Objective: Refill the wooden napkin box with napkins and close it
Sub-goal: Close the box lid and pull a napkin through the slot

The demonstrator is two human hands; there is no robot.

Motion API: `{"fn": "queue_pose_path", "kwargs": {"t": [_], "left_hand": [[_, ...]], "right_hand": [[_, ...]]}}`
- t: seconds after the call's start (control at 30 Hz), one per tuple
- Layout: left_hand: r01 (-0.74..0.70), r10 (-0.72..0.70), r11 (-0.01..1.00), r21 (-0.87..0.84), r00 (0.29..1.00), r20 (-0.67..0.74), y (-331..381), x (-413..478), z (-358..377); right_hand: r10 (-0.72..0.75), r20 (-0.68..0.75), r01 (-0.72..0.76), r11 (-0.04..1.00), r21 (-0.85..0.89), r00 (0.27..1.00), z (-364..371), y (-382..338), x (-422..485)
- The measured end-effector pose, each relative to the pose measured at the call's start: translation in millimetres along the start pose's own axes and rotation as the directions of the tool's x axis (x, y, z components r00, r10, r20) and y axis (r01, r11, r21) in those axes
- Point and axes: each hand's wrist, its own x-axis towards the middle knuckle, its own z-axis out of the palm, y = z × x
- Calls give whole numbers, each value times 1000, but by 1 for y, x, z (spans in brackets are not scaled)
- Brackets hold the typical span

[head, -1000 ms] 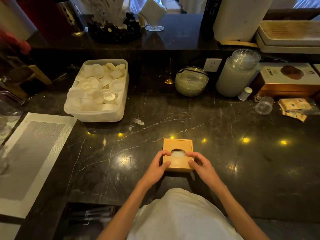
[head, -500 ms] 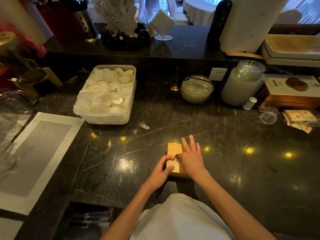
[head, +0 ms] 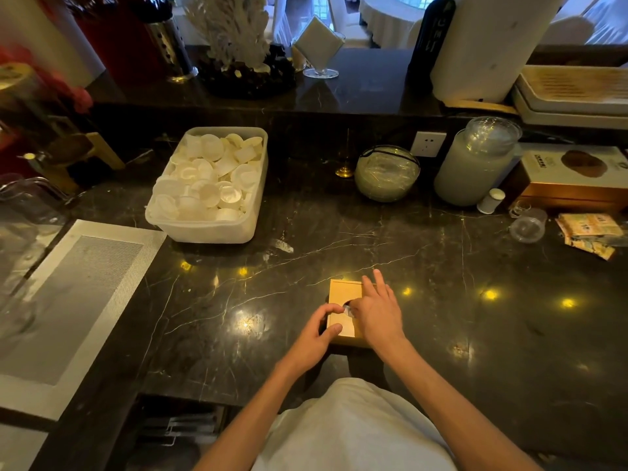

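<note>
Head view looks down on a dark veined marble counter (head: 339, 232), where the wooden napkin box (head: 343, 294) sits near the front edge, right before the person's white-shirted torso. Its lid is on, and the round hole in the lid shows a bit of white napkin (head: 348, 309) inside. The left hand (head: 314, 338) lies against the box's left side, thumb resting on the near part of the lid and fingers curled over the left edge, so it grips the box at that side. The right hand (head: 377, 314) lies flat over the right half of the lid, covering it; its fingers are spread and stretched toward the far edge, while the thumb and forefinger reach in at the hole, touching the napkin there. Whether they pinch the napkin or only press on it cannot be told. The box thus lies between the two hands, under the right one and just beside the left. Well apart, toward the far left, stands a plastic tub (head: 210, 229) full of small white cups. A glass bowl (head: 386, 173) and a frosted jar (head: 475, 164) stand along the back wall, and a grey woven mat (head: 68, 300) lies at the left side of the counter.
</note>
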Motion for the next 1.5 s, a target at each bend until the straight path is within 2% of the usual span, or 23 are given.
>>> {"fn": "queue_pose_path", "kwargs": {"t": [0.17,0.43,0.53,0.67,0.8,0.9,1.13,1.27,1.5], "left_hand": [[-10,10,1000,4,1000,-8,-3,1,1],[-13,13,1000,-15,1000,-5,-4,-1,2],[-11,11,1000,-15,1000,-10,-4,0,2],[-8,8,1000,-29,1000,-1,-2,-1,1],[17,-17,999,-26,1000,8,0,-2,1],[22,-22,1000,14,1000,9,1,0,2],[-1,6,966,260,1000,-17,16,16,2],[-35,45,952,305,999,-27,22,28,-1],[48,-38,949,313,998,-39,33,44,-4]], "right_hand": [[13,-94,-8,999,53,995,3,1,-3],[-11,-117,16,999,36,993,8,3,-5],[-7,-172,24,995,94,985,12,5,-3],[-18,-169,43,989,142,985,14,9,-1],[-21,-170,76,942,328,985,12,22,-7],[-14,-164,87,891,445,986,11,31,-15],[-34,-247,169,817,551,968,26,44,-29],[-34,-281,192,807,559,959,30,48,-29],[10,-277,170,768,617,961,30,48,-26]]}}
